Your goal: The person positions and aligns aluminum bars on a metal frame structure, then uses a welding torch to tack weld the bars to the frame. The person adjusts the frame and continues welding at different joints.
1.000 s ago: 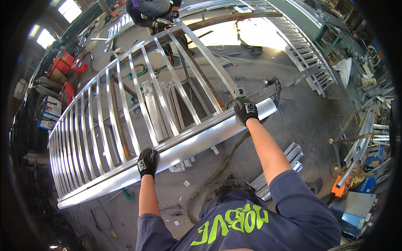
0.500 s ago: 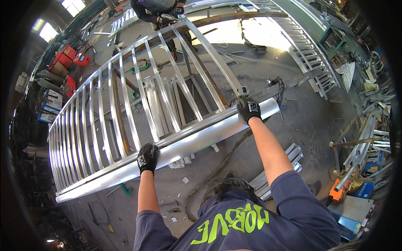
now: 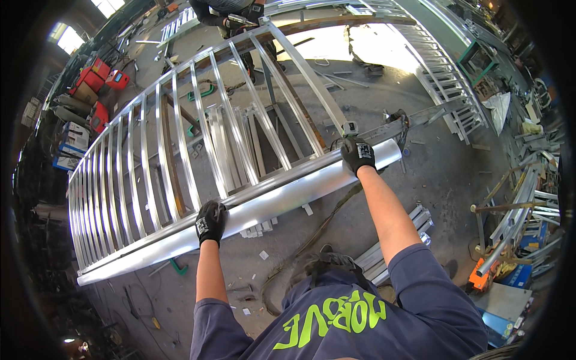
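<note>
A long, shiny silver metal tube (image 3: 288, 198) runs along the near edge of a large barred metal frame (image 3: 219, 123). My left hand (image 3: 210, 221), in a black glove, is closed over the tube's upper edge near its middle. Further right, close to the tube's right end, my right hand (image 3: 359, 155) grips it in a matching glove; its fingertips are partly hidden behind the tube. Just beyond that hand, a small tape measure (image 3: 349, 128) rests at the frame's corner.
Across the frame, another person (image 3: 231, 13) in dark gloves works at its far corner. Green clamps (image 3: 179, 267) and loose metal bars (image 3: 231, 144) lie below and beside the frame. Red machines (image 3: 93, 79) stand far left; metal scrap (image 3: 516, 198) is heaped at right.
The tube's left end appears slightly closer to the frame. My hands keep their hold in nearly the same places. The other person's hands have shifted a little.
</note>
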The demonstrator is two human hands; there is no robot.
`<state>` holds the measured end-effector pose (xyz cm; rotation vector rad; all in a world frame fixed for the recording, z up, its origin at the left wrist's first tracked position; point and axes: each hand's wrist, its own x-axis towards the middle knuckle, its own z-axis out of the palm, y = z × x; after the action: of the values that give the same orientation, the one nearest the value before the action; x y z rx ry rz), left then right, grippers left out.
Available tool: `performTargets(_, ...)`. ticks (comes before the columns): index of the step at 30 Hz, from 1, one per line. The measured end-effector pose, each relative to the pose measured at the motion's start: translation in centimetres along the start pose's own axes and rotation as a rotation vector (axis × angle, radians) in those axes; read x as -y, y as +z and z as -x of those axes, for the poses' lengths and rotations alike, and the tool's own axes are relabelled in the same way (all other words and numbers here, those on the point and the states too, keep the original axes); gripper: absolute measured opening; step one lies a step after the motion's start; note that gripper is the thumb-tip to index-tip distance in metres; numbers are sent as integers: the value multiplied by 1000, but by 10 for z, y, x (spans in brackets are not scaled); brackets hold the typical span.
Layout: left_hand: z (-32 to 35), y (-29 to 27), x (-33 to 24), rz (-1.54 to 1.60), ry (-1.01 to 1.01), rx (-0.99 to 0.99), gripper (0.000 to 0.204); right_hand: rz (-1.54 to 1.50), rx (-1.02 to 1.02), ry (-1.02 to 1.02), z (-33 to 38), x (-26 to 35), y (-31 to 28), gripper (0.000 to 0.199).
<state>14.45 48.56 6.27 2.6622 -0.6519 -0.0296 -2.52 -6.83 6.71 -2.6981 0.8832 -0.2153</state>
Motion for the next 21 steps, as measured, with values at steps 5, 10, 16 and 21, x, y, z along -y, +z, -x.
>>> performTargets(5,-1,3,5,-9,18,-4,36,-12,9,4,-1,0,0,32)
performTargets(10,-1,6,5,-15,43,-29,32,-7,14,2,-1,-1,-1,33)
performTargets(16,-2,4,8,-20,-31,58,42,-1,29,-12,1,3,-6,36)
performTargets(21,-2,2,3,-16,-17,23,40,-1,51,2,0,2,-5,35)
